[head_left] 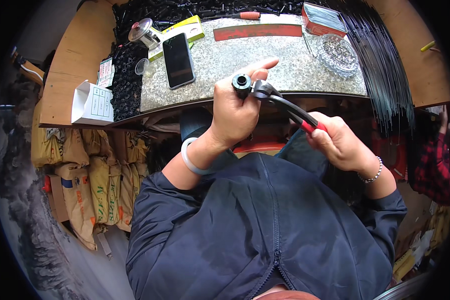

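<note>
My left hand (234,112) is closed around a black cylindrical part (241,86) with a round hole in its end, index finger stretched out to the right. My right hand (341,143) grips pliers (290,106) by their red and black handles. The pliers' head lies right beside the black part, by my left thumb; I cannot tell whether the jaws bite on anything. Both hands are held at the near edge of the speckled worktop (265,62).
On the worktop lie a phone (178,61), a red strip (257,32), a glass dish (337,55) of small metal pieces and a red box (324,20) of thin rods. Long dark rods (380,65) hang over the right edge. Black parts (126,80) and a white box (92,103) sit left. Sacks (80,195) stand below.
</note>
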`<state>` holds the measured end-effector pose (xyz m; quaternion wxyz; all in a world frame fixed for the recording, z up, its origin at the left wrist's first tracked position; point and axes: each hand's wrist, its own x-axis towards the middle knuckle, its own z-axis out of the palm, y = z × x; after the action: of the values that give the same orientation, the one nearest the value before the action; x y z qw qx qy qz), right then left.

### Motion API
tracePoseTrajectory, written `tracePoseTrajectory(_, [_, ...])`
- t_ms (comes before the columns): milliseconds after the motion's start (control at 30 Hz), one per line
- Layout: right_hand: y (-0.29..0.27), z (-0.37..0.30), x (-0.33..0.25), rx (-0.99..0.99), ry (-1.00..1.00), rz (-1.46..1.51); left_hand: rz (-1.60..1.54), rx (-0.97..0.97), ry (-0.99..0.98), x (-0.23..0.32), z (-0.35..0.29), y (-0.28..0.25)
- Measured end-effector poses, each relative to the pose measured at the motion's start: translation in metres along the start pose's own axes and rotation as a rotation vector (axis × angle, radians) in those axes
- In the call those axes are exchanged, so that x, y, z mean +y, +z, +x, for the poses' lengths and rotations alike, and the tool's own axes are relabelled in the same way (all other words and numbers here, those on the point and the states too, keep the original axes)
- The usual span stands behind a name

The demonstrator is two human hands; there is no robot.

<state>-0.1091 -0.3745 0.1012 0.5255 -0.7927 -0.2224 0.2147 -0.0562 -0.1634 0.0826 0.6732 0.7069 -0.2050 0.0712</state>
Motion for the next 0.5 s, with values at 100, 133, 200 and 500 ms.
tracePoseTrajectory(100, [0.009, 0.002, 0.012, 0.038, 0.075, 0.085, -0.036, -0.009, -0.006, 0.0, 0.002, 0.006])
tracePoseTrajectory(133, [0.014, 0.003, 0.016, 0.098, 0.051, 0.131, 0.015, 0.0, 0.037, -0.003, 0.002, 0.006])
tracePoseTrajectory(200, [0.013, 0.009, 0.027, 0.219, -0.072, -0.104, 0.021, 0.008, 0.028, -0.009, 0.002, 0.005])
tracePoseTrajectory(500, [-0.127, 0.042, 0.085, 0.625, 0.516, -0.974, 0.073, 0.014, -0.037, 0.0, 0.002, 0.001])
